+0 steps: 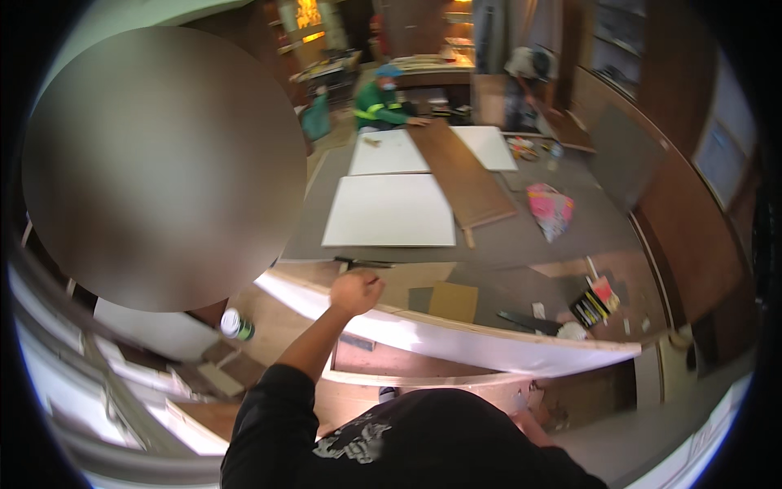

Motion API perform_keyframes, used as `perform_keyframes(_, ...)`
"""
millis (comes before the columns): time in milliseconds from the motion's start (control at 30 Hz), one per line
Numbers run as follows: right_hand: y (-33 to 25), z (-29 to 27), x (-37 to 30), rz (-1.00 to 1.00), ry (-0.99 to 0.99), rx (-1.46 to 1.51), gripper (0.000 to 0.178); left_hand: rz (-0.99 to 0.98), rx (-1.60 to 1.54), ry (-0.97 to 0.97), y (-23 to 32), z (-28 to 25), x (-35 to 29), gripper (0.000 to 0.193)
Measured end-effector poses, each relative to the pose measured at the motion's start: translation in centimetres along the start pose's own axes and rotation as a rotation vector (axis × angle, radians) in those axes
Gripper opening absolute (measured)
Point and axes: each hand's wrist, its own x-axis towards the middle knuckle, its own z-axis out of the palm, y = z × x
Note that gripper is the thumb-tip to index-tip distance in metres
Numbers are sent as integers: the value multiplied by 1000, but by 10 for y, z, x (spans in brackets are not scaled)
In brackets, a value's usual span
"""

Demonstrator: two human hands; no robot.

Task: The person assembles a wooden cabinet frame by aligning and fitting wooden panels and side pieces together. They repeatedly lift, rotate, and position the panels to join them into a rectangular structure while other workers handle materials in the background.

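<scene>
My left hand (357, 292) is closed in a fist above the far edge of a long white panel (440, 337) with a bare wood edge. Whatever it may hold is hidden in the fingers. A dark, slim tool (366, 263) lies just beyond it on the work table. Low on the right, my right hand (531, 399) shows only in part, near the wooden strip (423, 381) on my side of the panel. Its fingers are too unclear to read. Past the panel lie a tan square sheet (454, 302) and a dark, long-bladed tool (529, 323).
White boards (389, 210) and a brown wooden plank (464, 179) lie across the table (314, 228). A person in green (380, 106) touches the plank; another person (531, 69) bends at the back right. A pink bag (551, 210), a black box (595, 306) and a can (237, 324) stand around.
</scene>
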Motion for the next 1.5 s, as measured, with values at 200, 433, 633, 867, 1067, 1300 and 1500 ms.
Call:
perform_keyframes(200,-91,-51,-87,-337,-34,-115,61,-41,-16,-79,14,8,-2,34)
perform_keyframes(433,-209,-80,-281,-1077,-518,-281,67,-72,-51,-97,15,-16,-2,38)
perform_keyframes(633,-246,-104,-380,-1653,-1096,-395,73,-108,-59,-113,17,-22,-18,39)
perform_keyframes(867,-240,-85,-410,-1552,-679,-402,72,-144,-84,-144,23,-24,-14,40)
perform_keyframes(1067,-234,-93,-377,-1063,-73,-434,48,-103,-79,-120,19,-13,-5,39)
perform_keyframes(1300,-257,-125,-508,-2032,-567,-59,52,-146,-22,-178,16,-5,2,40)
perform_keyframes(1500,-274,-104,-560,-2361,-1214,551,56,-57,21,-73,6,-6,13,42)
